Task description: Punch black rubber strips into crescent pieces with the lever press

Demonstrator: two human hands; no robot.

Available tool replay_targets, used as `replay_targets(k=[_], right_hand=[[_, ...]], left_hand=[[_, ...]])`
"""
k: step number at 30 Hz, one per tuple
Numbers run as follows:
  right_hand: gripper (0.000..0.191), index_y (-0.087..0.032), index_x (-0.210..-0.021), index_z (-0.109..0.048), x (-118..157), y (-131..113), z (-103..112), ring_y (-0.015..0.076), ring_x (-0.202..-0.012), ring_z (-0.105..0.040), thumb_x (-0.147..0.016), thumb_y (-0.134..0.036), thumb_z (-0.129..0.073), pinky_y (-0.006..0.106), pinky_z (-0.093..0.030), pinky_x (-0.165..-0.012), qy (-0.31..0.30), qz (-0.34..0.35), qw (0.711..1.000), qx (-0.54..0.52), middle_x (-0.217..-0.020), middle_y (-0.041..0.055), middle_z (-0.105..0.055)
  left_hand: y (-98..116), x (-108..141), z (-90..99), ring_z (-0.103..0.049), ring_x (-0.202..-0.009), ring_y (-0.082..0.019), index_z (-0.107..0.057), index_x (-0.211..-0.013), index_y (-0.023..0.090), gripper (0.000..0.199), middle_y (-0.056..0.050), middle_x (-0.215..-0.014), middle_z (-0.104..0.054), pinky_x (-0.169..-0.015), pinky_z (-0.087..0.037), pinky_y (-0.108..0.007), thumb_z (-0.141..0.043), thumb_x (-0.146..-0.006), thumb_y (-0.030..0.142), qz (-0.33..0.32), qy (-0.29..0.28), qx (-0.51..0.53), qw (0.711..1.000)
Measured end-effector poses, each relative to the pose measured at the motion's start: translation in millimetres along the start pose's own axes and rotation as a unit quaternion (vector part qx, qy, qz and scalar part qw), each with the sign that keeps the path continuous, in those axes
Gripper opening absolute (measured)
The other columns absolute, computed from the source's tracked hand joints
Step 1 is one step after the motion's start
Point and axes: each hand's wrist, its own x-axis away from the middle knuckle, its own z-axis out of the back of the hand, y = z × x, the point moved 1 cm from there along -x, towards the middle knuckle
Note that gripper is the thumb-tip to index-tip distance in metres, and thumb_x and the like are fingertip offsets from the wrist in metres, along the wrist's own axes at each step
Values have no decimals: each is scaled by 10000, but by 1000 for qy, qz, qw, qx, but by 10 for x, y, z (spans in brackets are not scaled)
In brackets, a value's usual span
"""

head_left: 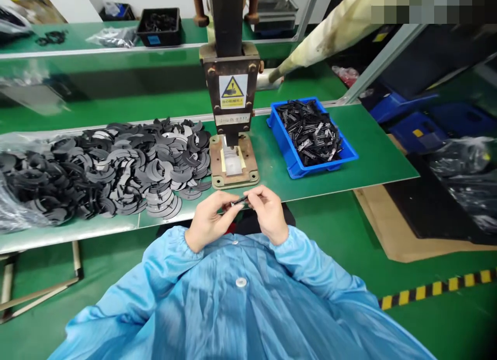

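Black, slim, bar-like small part (239, 200), held up between both hands, near the front edge of a smooth green tabletop (378, 155); outline partly hidden by fingers. Bare left hand (212, 219), thumb and fingertips brought together on the left end of the part. Bare right hand (269, 214), thumb and forefinger pinched on the right end. Light-blue cloth sleeves (318, 261), gathered at the wrists. Directly beyond the hands, apart from them: dark metal upright press (229, 31), with yellow-triangle warning label (233, 91), above a rust-brown metal base plate (251, 166) bearing a pale, shiny block (233, 166). To the left, beside the base plate: broad heap of dark-grey, flat crescent pieces (128, 163), with clear plastic bag (17, 207) at the far left. To the right: bright-blue plastic bin (284, 149), filled with narrow black parts (308, 130). Behind, on a green shelf: black plastic tray (169, 38), holding small dark pieces.
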Motion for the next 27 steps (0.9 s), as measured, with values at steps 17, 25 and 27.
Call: replay_targets(k=[17, 25, 27], right_hand=[[278, -278, -964, -796, 53, -85, 102, 175, -826, -704, -978, -550, -739, 339, -586, -767, -8, 47, 996, 79, -902, 20, -785], [279, -283, -1142, -826, -157, -355, 230, 167, -869, -694, -1019, -499, -699, 346, -582, -799, -81, 122, 974, 176, -991, 35, -778], [296, -291, -1205, -797, -327, -562, 358, 175, -950, -713, -1026, -502, -691, 353, -603, -858, -26, 157, 970, 183, -1097, 43, -782]], left_hand=[[-37, 13, -31, -699, -771, -160, -748, -1042, 208, 230, -49, -890, -758, -728, -593, -301, -745, -1037, 438, 132, -86, 146, 977], [-204, -251, -81, -687, -695, -122, -593, -1036, 215, 434, 17, -813, -658, -674, -592, -260, -878, -910, 517, 195, -133, 304, 923], [-406, -423, -5, -724, -715, -143, -621, -1141, 222, 449, 3, -846, -691, -681, -609, -274, -867, -913, 521, 171, -73, 262, 947]])
